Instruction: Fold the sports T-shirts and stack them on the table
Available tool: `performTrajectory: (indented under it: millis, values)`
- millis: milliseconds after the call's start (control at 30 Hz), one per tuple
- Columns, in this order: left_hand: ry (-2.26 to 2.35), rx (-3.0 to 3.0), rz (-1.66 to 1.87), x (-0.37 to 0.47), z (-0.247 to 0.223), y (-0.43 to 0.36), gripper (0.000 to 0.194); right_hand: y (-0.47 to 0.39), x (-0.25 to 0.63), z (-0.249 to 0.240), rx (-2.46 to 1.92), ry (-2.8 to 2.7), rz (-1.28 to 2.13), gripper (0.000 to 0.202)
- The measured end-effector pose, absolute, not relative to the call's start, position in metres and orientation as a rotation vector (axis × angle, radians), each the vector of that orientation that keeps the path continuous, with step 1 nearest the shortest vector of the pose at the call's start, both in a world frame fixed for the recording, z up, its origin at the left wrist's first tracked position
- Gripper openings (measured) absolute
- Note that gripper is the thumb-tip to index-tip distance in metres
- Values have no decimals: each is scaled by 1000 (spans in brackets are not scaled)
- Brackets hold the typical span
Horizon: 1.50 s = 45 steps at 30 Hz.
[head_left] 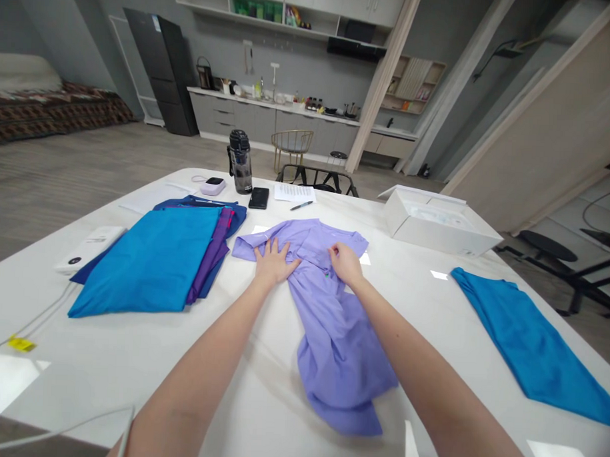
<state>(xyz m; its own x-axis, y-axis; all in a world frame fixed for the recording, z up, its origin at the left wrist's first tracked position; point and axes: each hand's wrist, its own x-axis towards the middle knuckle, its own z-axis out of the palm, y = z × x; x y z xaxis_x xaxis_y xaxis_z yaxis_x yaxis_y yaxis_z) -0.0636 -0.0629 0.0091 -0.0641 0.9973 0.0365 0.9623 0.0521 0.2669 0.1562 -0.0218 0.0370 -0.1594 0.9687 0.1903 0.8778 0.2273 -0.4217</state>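
Observation:
A light purple garment lies rumpled on the white table, its upper part spread sideways and its lower part bunched toward the front. My left hand rests on the garment's upper left part with its fingers spread. On the upper right part, my right hand has its fingers pinched together on the purple cloth. To the left is a stack of folded cloth with a blue piece on top and purple and navy edges beneath. Another blue garment lies flat at the right.
Behind the garment stand a dark bottle, a phone, a pen and a printed sheet. An open white box sits at the back right. A white device and cables are at the left.

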Motion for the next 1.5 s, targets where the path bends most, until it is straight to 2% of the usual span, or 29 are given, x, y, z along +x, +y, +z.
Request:
performTrajectory:
  millis: [133, 267, 433, 567, 700, 1000, 1133, 1267, 1400, 1500]
  values:
    - [2162, 2040, 330, -62, 8, -62, 85, -22, 175, 38, -1527, -2150, 406, 25]
    - [2161, 2041, 307, -62, 9, -63, 85, -18, 141, 33, -1489, -2192, 477, 32]
    - [2164, 2047, 314, -63, 10, -63, 83, -20, 104, 28, -1664, -2289, 404, 17]
    - [2173, 2042, 321, -63, 10, -63, 82, -19, 116, 32, -1691, -2259, 366, 19]
    - [2174, 2037, 316, -62, 11, -63, 82, -14, 175, 40, -1767, -2002, 352, 21]
    - [2177, 2044, 329, -62, 8, -62, 81, -52, 398, 34, -2223, -1299, 186, 31]
    - [2232, 2022, 353, -60, 8, -64, 80, -80, 438, 31, -2496, -1158, 162, 36]
    - [2317, 2006, 408, -58, 12, -70, 75, -94, 434, 33, -2652, -1284, 88, 38]
    - [2420, 2048, 494, -55, 16, -73, 63, -89, 389, 39, -2302, -1626, -275, 36]
    - [2458, 2040, 510, -54, 18, -66, 52, -71, 337, 40, -1863, -2001, -103, 35]
